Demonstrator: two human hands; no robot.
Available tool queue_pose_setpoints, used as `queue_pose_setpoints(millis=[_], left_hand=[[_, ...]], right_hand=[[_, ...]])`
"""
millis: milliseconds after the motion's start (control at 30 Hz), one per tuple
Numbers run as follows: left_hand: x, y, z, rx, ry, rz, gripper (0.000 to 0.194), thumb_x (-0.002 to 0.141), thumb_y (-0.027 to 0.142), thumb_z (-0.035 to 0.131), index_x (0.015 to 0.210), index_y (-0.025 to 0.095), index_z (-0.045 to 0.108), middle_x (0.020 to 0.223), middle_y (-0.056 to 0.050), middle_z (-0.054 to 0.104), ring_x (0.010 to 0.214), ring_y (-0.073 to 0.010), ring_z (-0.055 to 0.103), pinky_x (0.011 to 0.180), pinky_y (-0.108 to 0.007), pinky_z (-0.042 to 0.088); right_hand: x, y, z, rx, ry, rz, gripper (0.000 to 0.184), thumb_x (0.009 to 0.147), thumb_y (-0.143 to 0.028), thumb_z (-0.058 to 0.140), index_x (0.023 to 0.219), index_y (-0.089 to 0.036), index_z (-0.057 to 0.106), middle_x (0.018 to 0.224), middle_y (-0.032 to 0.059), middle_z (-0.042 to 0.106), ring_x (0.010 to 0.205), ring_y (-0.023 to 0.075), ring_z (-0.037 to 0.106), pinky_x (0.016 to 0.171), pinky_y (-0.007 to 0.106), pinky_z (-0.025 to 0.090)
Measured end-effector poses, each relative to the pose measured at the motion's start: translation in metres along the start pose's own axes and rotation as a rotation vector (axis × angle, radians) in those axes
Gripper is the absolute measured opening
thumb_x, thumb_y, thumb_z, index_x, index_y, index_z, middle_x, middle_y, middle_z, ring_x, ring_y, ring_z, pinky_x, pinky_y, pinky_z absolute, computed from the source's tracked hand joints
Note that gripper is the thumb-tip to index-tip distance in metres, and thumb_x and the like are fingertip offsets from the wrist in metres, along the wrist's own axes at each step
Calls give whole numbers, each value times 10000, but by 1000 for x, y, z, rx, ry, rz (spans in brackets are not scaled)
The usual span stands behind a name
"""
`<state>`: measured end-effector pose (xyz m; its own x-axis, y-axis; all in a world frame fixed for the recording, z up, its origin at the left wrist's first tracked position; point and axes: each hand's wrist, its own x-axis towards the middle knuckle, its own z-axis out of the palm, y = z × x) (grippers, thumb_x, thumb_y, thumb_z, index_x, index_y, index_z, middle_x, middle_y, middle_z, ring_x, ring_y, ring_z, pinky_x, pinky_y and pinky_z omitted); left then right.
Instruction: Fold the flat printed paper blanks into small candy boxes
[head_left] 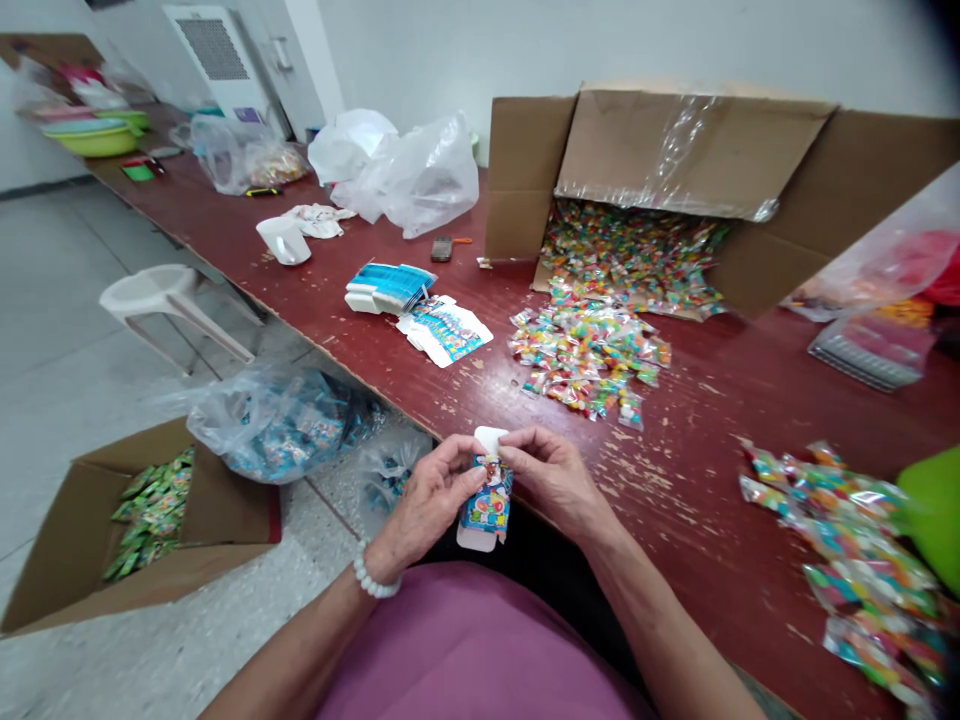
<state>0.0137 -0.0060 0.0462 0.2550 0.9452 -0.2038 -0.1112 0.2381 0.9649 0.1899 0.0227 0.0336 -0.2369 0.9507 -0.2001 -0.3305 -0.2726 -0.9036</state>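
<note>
A small blue printed candy box [487,508] is held between both hands at the table's front edge, its white end flaps showing at top and bottom. My left hand [442,490] pinches its upper left side with thumb and fingers. On the upper right, my right hand [551,475] grips the box close to the top flap. Beyond the hands lies a stack of flat blue cartons [394,285], with loose printed cartons [450,332] beside it. A pile of small clear candy packets [589,350] spills toward me from a big cardboard box [690,150].
More candy packets [855,540] lie at right near a green object [934,510]. A white mug [283,241] and plastic bags [405,170] stand farther back. Down on the left are a white stool [161,290], a bag of blue boxes [285,430] and a carton of green packets [67,520].
</note>
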Motion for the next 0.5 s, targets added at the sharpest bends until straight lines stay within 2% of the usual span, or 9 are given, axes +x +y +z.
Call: queue_pose_setpoints(millis=[67,133,200,233,333,400,500], left_hand=[[1,2,-1,30,5,34,272,890,375,710,1089,215,615,975,-14,679,836,-126,636,738,-223,521],[1,4,-1,-44,35,41,457,852,346,761,1244,278,536,979,7,672,843,-131,647,750,-238,531],[0,5,0,-175,32,-28,671,822,340,796,1372,333,411,979,17,672,852,-146,670,752,-260,549],[-1,5,1,-233,2,-93,682,829,375,786,1387,323,396,973,7,677,847,-158,683,748,-277,560],[-2,1,6,-337,-76,-280,534,874,572,667,1242,209,531,899,-50,694,719,-183,700,664,-316,586],[-1,-4,8,-345,-33,-333,549,881,661,589,1111,164,589,802,-59,688,582,-165,667,564,-293,569],[2,-10,11,-323,30,-400,600,913,713,466,982,137,623,725,-63,677,490,-146,633,479,-251,522]], right_hand=[[1,-3,0,5,-23,-31,361,690,-395,897,956,-239,708,785,-20,699,679,151,632,647,281,498],[1,-1,0,-52,-49,-65,323,730,-409,871,960,-237,724,799,-10,705,686,157,638,654,291,505],[1,2,0,-111,-51,-87,258,789,-443,823,888,-222,732,776,4,705,651,161,626,624,299,500],[0,4,0,-137,-36,-107,247,812,-451,803,876,-224,730,758,4,700,629,160,617,602,298,494],[-1,7,-1,-267,-28,-207,230,856,-458,760,895,-232,738,819,19,711,690,172,641,630,298,510],[-2,6,-1,-356,-72,-237,253,897,-470,707,882,-220,740,890,35,721,726,170,657,660,296,523],[-1,2,-1,-414,-85,-197,258,911,-459,685,888,-205,722,812,18,715,623,141,633,599,270,510]])
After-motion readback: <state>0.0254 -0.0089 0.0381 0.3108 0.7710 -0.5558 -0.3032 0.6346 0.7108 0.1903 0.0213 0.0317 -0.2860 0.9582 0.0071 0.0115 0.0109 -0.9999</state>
